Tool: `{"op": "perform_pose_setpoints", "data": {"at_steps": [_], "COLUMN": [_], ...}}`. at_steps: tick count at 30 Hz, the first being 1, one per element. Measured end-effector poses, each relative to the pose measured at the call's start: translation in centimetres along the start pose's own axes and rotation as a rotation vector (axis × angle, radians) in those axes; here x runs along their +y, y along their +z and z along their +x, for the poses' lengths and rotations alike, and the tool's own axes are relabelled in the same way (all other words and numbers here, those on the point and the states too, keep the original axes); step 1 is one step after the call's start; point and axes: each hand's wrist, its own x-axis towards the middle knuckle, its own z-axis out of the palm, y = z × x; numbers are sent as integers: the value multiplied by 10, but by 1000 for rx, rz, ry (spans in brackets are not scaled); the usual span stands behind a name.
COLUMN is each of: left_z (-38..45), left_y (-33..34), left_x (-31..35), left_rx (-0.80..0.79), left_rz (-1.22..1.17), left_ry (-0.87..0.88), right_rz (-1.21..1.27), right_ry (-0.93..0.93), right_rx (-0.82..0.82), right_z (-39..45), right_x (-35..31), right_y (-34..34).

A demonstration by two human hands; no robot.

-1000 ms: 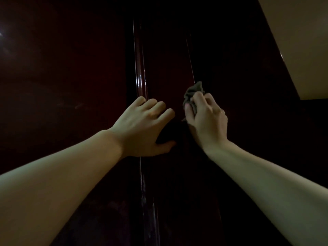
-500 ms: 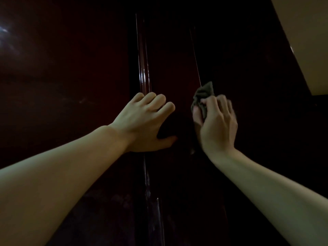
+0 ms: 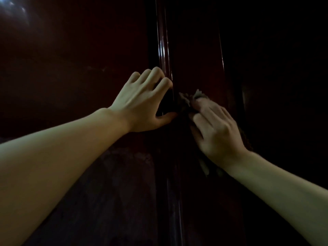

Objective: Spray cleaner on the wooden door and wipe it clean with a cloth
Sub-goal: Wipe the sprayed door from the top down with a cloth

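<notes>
The dark, glossy wooden door (image 3: 79,77) fills the view in dim light. A raised vertical moulding (image 3: 164,41) runs down its middle. My left hand (image 3: 142,103) rests on the door with spread fingers over that moulding, thumb pointing right. Just to its right, my right hand (image 3: 214,128) grips a bunched grey cloth (image 3: 188,99) and presses it against the panel beside the moulding. A bit of cloth also shows below the right wrist. No spray bottle is in view.
A second thin vertical ridge (image 3: 221,50) of the door runs to the right of my right hand. A glare spot (image 3: 12,6) shines at the top left of the panel. Everything else is dark wood.
My right hand with the cloth has moved left and slightly down, close to the left thumb. The view has shifted, so the pale wall at top right is gone. The left hand stays on the moulding.
</notes>
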Motion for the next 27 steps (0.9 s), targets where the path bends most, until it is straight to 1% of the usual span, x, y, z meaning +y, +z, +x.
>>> {"op": "perform_pose_setpoints", "data": {"at_steps": [3, 5, 9, 12, 14, 16, 20, 22, 25, 27], "left_z": [-8, -17, -34, -42, -45, -47, -47, -48, -50, -51], "left_y": [-2, -2, -4, -6, -6, -6, -6, -5, -3, -4], "left_x": [0, 0, -2, -2, -2, -1, 1, 3, 5, 6], "left_rx": [-28, -55, -94, -115, -113, -111, -96, -86, -81, -86], "left_rz": [22, 42, 50, 61, 57, 57, 48, 39, 38, 41], "left_ry": [14, 40, 18, 14, 15, 9, -4, -18, -44, -52], "right_rz": [15, 24, 61, 101, 115, 107, 75, 71, 117, 146], "right_ry": [54, 70, -60, -177, -268, -311, -189, -182, -337, -402], "right_rx": [-32, -51, -121, -182, -223, -243, -225, -220, -267, -286], "right_z": [17, 12, -25, -46, -47, -34, -2, -9, -45, -59], "right_x": [-3, -12, -30, -31, -22, -8, 13, 7, -13, -22], "right_y": [8, 9, -3, -14, -17, -16, -12, -12, -15, -18]}}
